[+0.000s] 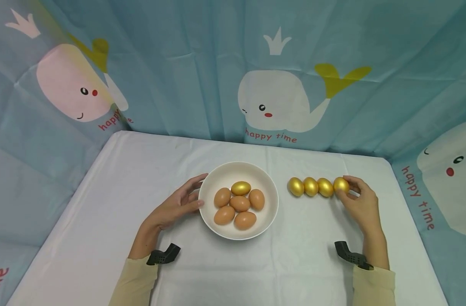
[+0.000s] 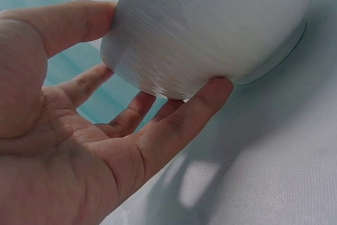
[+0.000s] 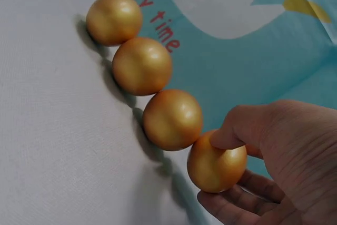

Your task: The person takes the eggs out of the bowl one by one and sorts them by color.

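A round white bowl stands on the table with several brown eggs and one golden egg inside. My left hand is at its left side, fingers spread, with the thumb and fingertips touching the outer wall of the bowl. To the right of the bowl, several golden eggs form a row. My right hand pinches the rightmost golden egg between thumb and fingers. That egg is right beside its neighbour in the row.
A white cloth covers the table. Behind it and along both sides hangs a blue curtain printed with whales. Black mounts are strapped at both wrists.
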`<act>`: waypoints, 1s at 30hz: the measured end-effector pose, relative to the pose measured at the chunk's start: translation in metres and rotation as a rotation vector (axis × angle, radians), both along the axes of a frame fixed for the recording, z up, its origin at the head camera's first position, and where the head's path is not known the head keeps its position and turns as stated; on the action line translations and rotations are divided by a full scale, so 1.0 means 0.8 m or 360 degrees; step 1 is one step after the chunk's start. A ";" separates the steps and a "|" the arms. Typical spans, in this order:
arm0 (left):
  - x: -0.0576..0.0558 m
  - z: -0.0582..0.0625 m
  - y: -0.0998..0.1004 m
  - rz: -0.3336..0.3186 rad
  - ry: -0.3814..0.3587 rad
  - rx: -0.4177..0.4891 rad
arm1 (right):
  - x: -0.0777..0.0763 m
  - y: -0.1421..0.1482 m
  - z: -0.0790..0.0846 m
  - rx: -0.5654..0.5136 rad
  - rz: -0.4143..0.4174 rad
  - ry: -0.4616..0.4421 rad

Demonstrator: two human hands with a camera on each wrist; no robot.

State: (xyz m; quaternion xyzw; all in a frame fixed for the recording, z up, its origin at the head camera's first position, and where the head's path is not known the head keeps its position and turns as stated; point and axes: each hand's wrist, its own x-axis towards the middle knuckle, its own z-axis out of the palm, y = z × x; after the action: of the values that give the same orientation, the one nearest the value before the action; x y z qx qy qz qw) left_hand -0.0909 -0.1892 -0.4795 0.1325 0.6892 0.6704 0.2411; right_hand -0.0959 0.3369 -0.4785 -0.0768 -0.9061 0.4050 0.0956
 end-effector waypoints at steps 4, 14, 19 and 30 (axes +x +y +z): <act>0.000 0.000 0.000 -0.0002 -0.0005 0.0005 | 0.000 -0.001 -0.001 0.0051 0.0018 -0.0033; 0.000 0.000 0.002 0.0002 -0.0019 0.0007 | 0.000 -0.007 -0.004 0.0075 0.0053 -0.0060; 0.000 0.001 0.001 0.0005 -0.0018 0.0006 | -0.001 -0.009 -0.003 0.0095 0.0053 -0.0082; 0.000 0.000 0.001 0.0010 -0.0017 -0.0004 | 0.000 -0.011 0.003 0.0160 0.0042 -0.0131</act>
State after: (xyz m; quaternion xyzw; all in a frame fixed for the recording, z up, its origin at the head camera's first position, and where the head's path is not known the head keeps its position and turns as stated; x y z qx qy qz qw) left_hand -0.0909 -0.1885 -0.4792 0.1265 0.6891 0.6709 0.2428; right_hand -0.0958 0.3278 -0.4764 -0.0766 -0.9294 0.3567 0.0566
